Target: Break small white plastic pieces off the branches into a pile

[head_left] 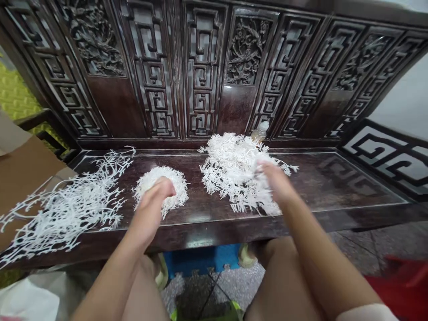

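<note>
Three heaps of white branching sprigs, like artificial coral, lie on the dark polished wooden bench seat (321, 187). My left hand (150, 209) sits on top of a small domed bundle of sprigs (174, 189), its fingers closed at the bundle's middle. My right hand (272, 183) is motion-blurred at the right side of the large central heap (230, 171) and touches its sprigs. Whether it holds any is hidden by the blur. A loose, spread heap (70, 207) lies to the left, out of reach of both hands' fingers.
A carved dark wood backrest (203, 67) rises behind the seat. A small capped bottle (261, 131) stands behind the large heap. Brown cardboard (23, 178) lies at the left, under the sprigs' ends. Below are my bare knees, a white bag (30, 298) and red plastic (397, 290).
</note>
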A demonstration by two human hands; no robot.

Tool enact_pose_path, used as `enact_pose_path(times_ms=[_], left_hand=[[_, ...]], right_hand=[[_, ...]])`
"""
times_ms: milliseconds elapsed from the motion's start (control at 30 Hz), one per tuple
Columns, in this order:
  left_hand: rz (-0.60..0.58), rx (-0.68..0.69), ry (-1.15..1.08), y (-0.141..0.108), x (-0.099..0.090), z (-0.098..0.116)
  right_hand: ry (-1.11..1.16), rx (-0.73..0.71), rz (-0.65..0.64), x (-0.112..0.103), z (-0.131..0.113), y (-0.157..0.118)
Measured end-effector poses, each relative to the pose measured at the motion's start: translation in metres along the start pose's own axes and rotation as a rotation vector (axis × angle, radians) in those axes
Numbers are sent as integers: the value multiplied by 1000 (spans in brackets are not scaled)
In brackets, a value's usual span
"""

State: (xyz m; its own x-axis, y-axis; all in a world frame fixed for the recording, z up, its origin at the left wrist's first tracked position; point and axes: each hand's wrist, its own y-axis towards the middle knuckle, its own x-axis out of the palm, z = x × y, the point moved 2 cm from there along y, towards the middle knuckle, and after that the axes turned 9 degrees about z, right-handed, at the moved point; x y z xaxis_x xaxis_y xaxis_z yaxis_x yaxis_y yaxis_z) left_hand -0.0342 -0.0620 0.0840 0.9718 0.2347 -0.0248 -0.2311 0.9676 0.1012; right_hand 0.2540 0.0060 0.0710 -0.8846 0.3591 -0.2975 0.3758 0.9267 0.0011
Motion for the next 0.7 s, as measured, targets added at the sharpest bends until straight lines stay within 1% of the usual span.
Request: enact_pose_path(times_ms=[33, 67, 100, 167, 200, 267, 300, 367, 433, 467, 500, 533, 600, 667, 700], left_hand=[[13, -53, 168, 15, 1, -15], [9, -82, 287, 30, 3, -32], [57, -89, 365, 45, 5, -49], [122, -81, 528, 68, 5, -81], [104, -87, 608, 76, 5, -95], [104, -118, 735, 84, 0, -116], [115, -133, 790, 84, -3, -123], [185, -151, 897, 82, -7, -128], [272, -127, 978, 78, -7, -124], [292, -91, 984, 75, -3, -120], [279, -41, 952, 71, 2, -115], [222, 18, 883, 67, 9, -110], [8, 124, 674, 56, 29, -99], [-205, 166, 490, 42, 51, -89], [-277, 166, 439, 35, 60, -86]], right_hand=[[9, 40, -114, 14, 2, -6], [27, 66, -213, 30, 4, -13], [49, 86, -269, 45, 5, -21], [54, 152, -308, 67, 10, -33], [50, 182, -311, 73, 13, -37], [41, 218, -324, 78, 19, -40], [38, 219, -336, 78, 21, -40], [15, 192, -378, 76, 24, -39], [-33, 144, -426, 75, 25, -40], [-58, 109, -454, 75, 25, -41], [-79, 68, -478, 75, 24, -43], [-96, 26, -493, 76, 24, -44], [-124, -59, -514, 77, 24, -47], [-143, -134, -521, 78, 25, -48], [-147, -164, -523, 79, 25, -48]])
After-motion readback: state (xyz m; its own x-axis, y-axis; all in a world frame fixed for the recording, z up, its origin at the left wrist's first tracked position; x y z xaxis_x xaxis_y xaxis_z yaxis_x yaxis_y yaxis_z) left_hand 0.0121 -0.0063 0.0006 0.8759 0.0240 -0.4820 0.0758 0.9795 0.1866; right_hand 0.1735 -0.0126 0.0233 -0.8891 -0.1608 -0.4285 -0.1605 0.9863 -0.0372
